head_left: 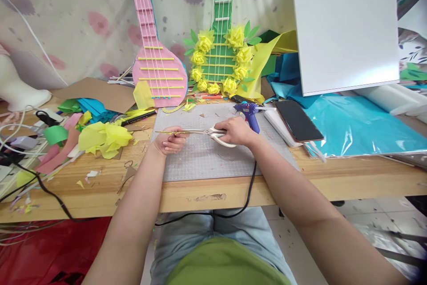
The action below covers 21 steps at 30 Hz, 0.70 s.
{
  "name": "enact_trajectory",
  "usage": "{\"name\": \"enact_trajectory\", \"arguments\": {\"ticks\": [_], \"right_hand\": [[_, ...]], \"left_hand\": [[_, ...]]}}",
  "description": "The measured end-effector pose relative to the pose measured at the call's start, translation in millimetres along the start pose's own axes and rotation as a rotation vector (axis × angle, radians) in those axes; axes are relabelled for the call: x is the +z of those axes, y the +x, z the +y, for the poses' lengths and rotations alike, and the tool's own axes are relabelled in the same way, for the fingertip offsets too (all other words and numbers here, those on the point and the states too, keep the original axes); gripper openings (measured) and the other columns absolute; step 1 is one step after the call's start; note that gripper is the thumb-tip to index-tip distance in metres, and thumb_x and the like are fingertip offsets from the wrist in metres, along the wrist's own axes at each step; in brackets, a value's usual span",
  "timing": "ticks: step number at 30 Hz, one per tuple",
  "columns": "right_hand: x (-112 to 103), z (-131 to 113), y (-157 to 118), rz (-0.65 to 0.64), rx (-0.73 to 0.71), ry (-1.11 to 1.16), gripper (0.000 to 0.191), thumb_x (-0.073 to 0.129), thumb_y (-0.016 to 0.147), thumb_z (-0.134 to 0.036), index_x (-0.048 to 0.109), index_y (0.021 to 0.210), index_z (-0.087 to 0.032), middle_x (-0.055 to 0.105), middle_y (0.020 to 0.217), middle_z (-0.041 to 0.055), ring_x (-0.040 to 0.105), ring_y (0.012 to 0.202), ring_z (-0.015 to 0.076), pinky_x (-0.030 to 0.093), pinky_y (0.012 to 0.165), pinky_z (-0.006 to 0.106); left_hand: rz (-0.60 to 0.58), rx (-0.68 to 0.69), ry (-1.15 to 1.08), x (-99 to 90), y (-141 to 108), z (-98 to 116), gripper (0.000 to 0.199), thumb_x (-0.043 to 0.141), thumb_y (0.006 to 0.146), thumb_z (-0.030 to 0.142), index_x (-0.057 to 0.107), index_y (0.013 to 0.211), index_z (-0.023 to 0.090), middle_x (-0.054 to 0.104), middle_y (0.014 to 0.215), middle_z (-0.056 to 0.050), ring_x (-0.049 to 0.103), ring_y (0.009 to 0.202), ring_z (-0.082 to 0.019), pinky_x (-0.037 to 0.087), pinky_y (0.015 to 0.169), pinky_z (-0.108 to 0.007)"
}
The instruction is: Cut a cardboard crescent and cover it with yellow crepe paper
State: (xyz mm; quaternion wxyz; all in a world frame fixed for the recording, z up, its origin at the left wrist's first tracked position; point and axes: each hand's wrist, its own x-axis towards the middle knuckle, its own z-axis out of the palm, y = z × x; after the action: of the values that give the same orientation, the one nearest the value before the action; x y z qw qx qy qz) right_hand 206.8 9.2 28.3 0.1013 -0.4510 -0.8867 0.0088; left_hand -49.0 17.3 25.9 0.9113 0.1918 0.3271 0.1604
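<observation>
My right hand (236, 130) is closed on the white handles of a pair of scissors (207, 132). The blades point left, toward my left hand (171, 142). Between the fingers and thumb of that hand is a thin yellowish-brown piece (164, 132), seen almost edge-on, so its shape is hard to tell. The blades reach this piece; whether they are cutting into it I cannot make out. Both hands are over a grey gridded cutting mat (200, 162). Just beyond my right hand lies a blue glue gun (251, 115).
A pink paper instrument (160, 71) and a green one (218, 60) with yellow flowers stand behind the mat. Crumpled yellow paper (104, 137) and scraps lie left. To the right are a phone (298, 119) and blue wrapped sheets (360, 120). A black cord (251, 185) crosses the front edge.
</observation>
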Motion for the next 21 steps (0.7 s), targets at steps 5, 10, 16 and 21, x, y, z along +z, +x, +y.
{"name": "enact_trajectory", "arguments": {"ticks": [5,10,16,21], "right_hand": [[0.7,6.0,-1.9,0.056,0.051,0.047,0.039,0.042,0.077,-0.053,0.059,0.070,-0.018,0.064,0.068,0.0028,0.050,0.060,0.0128,0.019,0.054,0.025],[3.1,9.0,-1.1,0.099,0.057,-0.025,0.032,0.047,0.076,-0.048,0.060,0.077,-0.019,0.066,0.075,0.0031,0.054,0.065,0.0155,0.024,0.059,0.027],[12.1,4.3,4.2,0.114,0.160,0.168,0.032,0.050,0.075,-0.049,0.058,0.080,-0.018,0.065,0.079,0.0050,0.055,0.070,0.0176,0.030,0.063,0.028],[29.7,-21.0,15.7,0.118,0.204,0.879,0.036,0.063,0.065,-0.048,0.048,0.081,-0.018,0.063,0.084,0.0028,0.054,0.069,0.0130,0.038,0.062,0.025]], "left_hand": [[0.000,0.082,-0.109,1.5,-2.3,-0.1,0.032,0.029,0.087,0.020,0.023,0.055,0.020,0.022,0.031,0.008,0.021,0.015,-0.004,0.007,0.018,-0.011],[0.007,0.137,-0.252,0.3,-1.2,-0.8,0.027,0.033,0.084,0.011,0.028,0.059,0.018,0.033,0.033,0.007,0.032,0.019,-0.002,0.016,0.022,-0.006],[0.030,0.080,-0.270,-1.3,8.9,-4.0,0.028,0.037,0.084,0.014,0.028,0.059,0.019,0.030,0.032,0.008,0.030,0.018,-0.002,0.015,0.021,-0.008],[0.038,0.041,-0.246,10.8,19.4,-11.3,0.029,0.036,0.086,0.017,0.028,0.058,0.018,0.030,0.033,0.008,0.029,0.019,-0.002,0.015,0.022,-0.008]]}}
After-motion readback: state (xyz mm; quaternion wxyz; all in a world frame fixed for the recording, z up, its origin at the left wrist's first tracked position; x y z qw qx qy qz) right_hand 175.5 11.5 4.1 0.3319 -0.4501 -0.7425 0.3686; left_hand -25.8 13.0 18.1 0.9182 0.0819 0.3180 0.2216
